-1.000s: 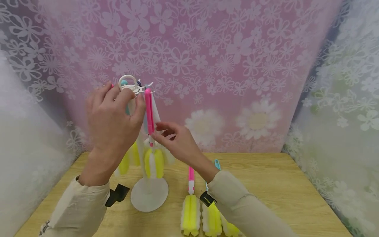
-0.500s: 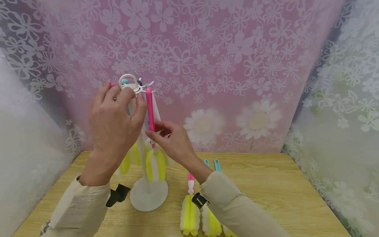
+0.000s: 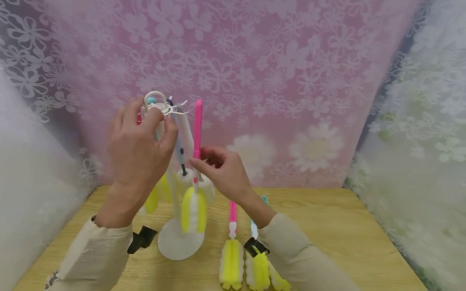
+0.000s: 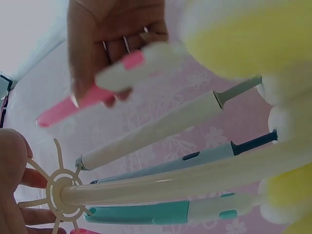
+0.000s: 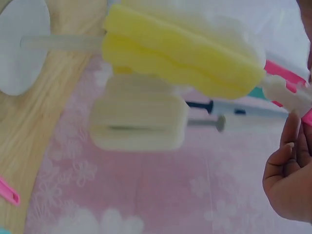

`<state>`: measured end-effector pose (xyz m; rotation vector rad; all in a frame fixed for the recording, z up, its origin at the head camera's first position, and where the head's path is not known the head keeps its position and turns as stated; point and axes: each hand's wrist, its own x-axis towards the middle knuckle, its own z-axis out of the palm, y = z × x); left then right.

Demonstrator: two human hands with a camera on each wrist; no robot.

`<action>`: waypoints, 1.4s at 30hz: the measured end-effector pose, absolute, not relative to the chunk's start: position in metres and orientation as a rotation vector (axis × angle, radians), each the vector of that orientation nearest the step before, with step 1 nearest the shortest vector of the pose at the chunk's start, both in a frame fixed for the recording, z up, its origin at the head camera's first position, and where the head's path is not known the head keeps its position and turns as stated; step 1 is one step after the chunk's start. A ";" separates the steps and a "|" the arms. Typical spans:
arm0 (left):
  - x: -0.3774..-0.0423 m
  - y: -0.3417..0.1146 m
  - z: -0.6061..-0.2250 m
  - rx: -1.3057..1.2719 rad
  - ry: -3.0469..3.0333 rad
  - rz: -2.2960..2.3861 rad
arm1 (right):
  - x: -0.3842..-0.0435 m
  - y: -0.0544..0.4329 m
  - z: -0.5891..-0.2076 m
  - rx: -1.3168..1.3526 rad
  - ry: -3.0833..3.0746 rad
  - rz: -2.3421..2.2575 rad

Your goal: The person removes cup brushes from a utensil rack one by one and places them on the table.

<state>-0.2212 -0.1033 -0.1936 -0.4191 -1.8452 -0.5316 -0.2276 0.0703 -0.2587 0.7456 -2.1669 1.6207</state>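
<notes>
My left hand (image 3: 136, 149) grips the top of a white rack stand (image 3: 155, 95), with its fingers around the ring of hooks (image 4: 50, 195). My right hand (image 3: 229, 173) pinches the lower handle of a pink bottle brush (image 3: 198, 125). This brush hangs upright, its yellow and white sponge head (image 5: 180, 53) pointing down. Its handle top is apart from the hooks, to their right. On the rack hang a white-handled brush (image 4: 151, 131), a grey-blue-handled brush (image 4: 180, 161) and a teal-handled brush (image 4: 136, 214). Part of another pink handle (image 3: 139, 118) shows behind my left hand.
The round white base (image 3: 181, 242) stands on the wooden table (image 3: 320, 234). Right of it lie a pink-handled brush (image 3: 231, 258) and blue-handled brushes (image 3: 259, 268), partly under my right sleeve. A flowered pink curtain (image 3: 291, 81) closes the back.
The pink brush in my right hand has come away from the hooks and moved to the right. My left hand has stayed at the rack's top.
</notes>
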 end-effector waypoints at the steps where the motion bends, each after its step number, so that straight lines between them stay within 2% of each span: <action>1: -0.222 -0.103 -0.193 -0.418 -1.837 -0.535 | -0.227 0.077 -0.257 0.750 -2.149 1.617; 7: -0.221 -0.102 -0.191 -0.417 -1.847 -0.509 | -0.223 0.131 -0.256 0.679 -2.093 1.587; 15: -0.218 -0.102 -0.190 -0.402 -1.876 -0.487 | -0.214 0.219 -0.276 0.281 -2.275 1.440; 20: -0.219 -0.102 -0.190 -0.386 -1.893 -0.511 | -0.207 0.267 -0.303 0.002 -2.501 1.336; 24: -0.220 -0.102 -0.190 -0.376 -1.910 -0.510 | -0.207 0.294 -0.336 -0.117 -2.600 1.379; 32: -0.220 -0.104 -0.190 -0.366 -1.935 -0.495 | -0.212 0.314 -0.393 -0.279 -2.756 1.536; 42: -0.221 -0.102 -0.191 -0.356 -1.922 -0.480 | -0.213 0.306 -0.423 -0.313 -2.886 1.498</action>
